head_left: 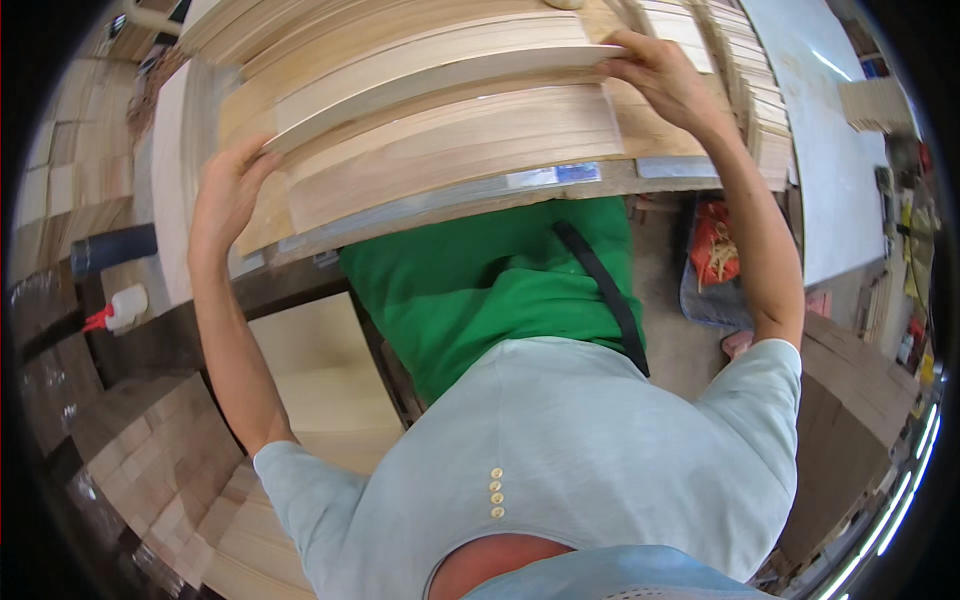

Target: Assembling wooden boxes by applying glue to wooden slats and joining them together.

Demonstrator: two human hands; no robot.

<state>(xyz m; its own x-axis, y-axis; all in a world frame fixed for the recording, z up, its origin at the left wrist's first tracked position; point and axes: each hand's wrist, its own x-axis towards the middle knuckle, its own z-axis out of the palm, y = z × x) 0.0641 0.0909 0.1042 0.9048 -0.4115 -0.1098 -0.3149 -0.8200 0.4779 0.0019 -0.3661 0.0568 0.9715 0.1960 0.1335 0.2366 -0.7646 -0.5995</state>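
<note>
A long, thin wooden board [440, 76] is held on edge over the workbench, one end in each hand. My left hand [232, 185] is closed at its left end, with the thumb on the near side. At the other end my right hand [655, 78] pinches the board between thumb and fingers. Just below it, a flat pale wooden board [460, 145] lies along the front of the bench [265, 222]. Behind the held piece, more thin boards [330, 42] lie stacked in layers.
Stacked wooden strips [755, 110] stand at the right, beside a grey-white tabletop [835, 190]. A red bag of scraps [713, 245] sits below. At the left are an upright panel [172, 180], a dark cylinder [115, 249] and a white bottle with a red cap [127, 307]. Wood stacks [150, 460] flank me.
</note>
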